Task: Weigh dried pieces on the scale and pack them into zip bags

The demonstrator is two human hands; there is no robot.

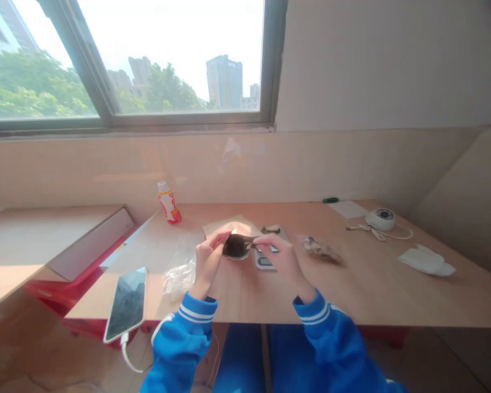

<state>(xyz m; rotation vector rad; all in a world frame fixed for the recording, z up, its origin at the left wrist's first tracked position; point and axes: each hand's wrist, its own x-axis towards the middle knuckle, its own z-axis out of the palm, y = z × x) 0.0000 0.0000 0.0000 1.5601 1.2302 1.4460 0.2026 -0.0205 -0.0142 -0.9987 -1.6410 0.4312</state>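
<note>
Blue-sleeved left hand (208,257) and right hand (284,257) pinch what seems a dark pouch (236,245); tilting could spill it.

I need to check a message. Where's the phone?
In the head view, the phone lies front left on the table, beside a crumpled clear bag, left of the left hand.

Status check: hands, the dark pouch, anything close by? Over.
Left hand and right hand both pinch the dark pouch between them. Small scale partly hidden under right hand. Crinkled clear bag beside left hand.
</note>
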